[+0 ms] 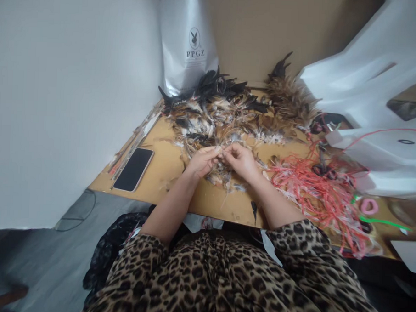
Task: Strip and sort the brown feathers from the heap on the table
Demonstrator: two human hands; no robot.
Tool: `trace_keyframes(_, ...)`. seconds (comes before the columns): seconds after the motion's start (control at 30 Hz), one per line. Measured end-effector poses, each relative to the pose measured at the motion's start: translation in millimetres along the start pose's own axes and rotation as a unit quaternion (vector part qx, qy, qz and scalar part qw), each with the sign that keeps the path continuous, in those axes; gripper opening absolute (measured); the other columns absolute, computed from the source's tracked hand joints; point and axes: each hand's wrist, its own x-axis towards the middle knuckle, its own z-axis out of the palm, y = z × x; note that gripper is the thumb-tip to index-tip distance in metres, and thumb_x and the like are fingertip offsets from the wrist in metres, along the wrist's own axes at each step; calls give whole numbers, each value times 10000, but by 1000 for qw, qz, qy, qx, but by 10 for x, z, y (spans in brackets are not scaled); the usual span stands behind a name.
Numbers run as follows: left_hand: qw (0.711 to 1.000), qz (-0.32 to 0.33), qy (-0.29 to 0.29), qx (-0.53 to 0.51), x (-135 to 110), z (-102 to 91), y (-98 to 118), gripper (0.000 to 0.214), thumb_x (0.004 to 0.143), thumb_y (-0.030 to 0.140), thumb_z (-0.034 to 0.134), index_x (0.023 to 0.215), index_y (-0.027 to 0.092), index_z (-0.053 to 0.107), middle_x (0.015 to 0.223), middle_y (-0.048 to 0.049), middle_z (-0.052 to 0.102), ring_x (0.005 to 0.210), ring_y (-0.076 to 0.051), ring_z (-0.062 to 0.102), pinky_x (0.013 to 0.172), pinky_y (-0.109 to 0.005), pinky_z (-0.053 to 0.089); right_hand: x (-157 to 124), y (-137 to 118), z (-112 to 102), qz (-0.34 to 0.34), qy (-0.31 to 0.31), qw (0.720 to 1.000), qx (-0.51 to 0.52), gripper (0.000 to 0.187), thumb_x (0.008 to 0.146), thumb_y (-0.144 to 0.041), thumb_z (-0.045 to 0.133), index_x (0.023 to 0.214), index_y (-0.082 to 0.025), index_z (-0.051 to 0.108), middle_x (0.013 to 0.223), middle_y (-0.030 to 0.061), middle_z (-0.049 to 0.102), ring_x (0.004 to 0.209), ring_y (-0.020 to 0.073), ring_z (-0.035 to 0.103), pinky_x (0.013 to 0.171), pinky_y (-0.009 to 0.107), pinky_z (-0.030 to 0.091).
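Both of my hands meet at the table's middle, above a scatter of feathers. My left hand (204,161) is closed, thumb and forefinger pinched on a small bunch of feathers (232,133) that seems to fan out beyond the fingertips. Close against it, my right hand (241,160) pinches at the same spot, its fingers curled. The quill ends between the fingertips are too small to make out. Loose grey and brown feathers (220,177) lie just under the hands. Past them spreads a large pile of brown, white and black feathers (199,121).
A phone (133,169) lies at the left of the wooden table (167,149). To the right is a tangle of red strips (310,188), with a pink ring (368,206) nearby. A silver bag (188,49) stands behind; white bags (366,84) crowd the right. A white wall (76,99) borders the left.
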Motion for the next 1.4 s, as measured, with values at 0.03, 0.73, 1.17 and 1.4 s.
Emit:
trace_keyframes(0.03, 1000, 5, 0, 4, 3, -2, -6, 245, 607, 231, 737, 797, 95, 662, 648, -15, 601, 572, -29, 529, 484, -115, 362, -6, -7, 3, -10, 4, 1000, -20, 162, 776, -319, 519, 734, -168, 559, 659, 12, 612, 589, 111, 536, 594, 234, 429)
trace_keyframes(0.73, 992, 63, 61, 93, 37, -32, -81, 245, 567, 280, 747, 737, 114, 688, 680, -37, 664, 627, -80, 586, 686, -222, 457, 15, -107, 55, 51, 73, 962, 257, 158, 679, -301, 654, 659, -165, 577, 790, 23, 634, 568, 72, 530, 540, 213, 440)
trace_keyframes(1.17, 894, 240, 57, 373, 34, -75, -100, 106, 682, 228, 624, 638, 148, 677, 665, -28, 616, 665, -111, 544, 668, -253, 426, 138, -39, 19, 243, 5, 918, 312, 254, 530, -271, 773, 598, -125, 577, 486, 0, 598, 404, 63, 519, 397, 156, 434)
trace_keyframes(1.4, 913, 196, -29, 356, -21, 0, -34, 160, 668, 294, 656, 712, 144, 692, 779, -57, 644, 728, -128, 564, 691, -262, 446, 139, -30, -152, 219, -28, 935, 279, 267, 550, -283, 760, 508, -118, 554, 408, -20, 519, 340, 43, 420, 344, 164, 326)
